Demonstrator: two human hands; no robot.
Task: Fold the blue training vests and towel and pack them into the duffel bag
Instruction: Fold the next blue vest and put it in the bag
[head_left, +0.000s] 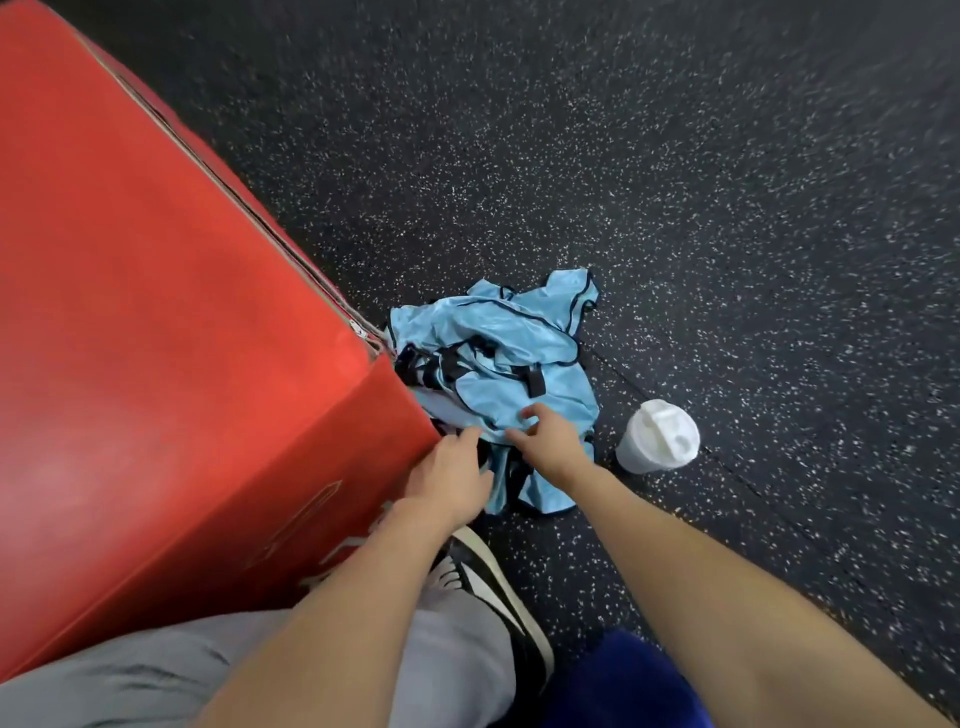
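The right hand reaches down to the heap of blue vests; its fingers are loosely spread and touch the cloth near the lower edge, without a clear grip. The left hand is just beside it, at the near edge of the heap, the fingers bent downward into the fabric; whether they hold something I cannot tell. The vests lie crumpled on the dark speckled floor, against the corner of a large red padded block. A white cup with lid stands on the floor near the heap. Below, a grey trouser leg and a shoe are visible.
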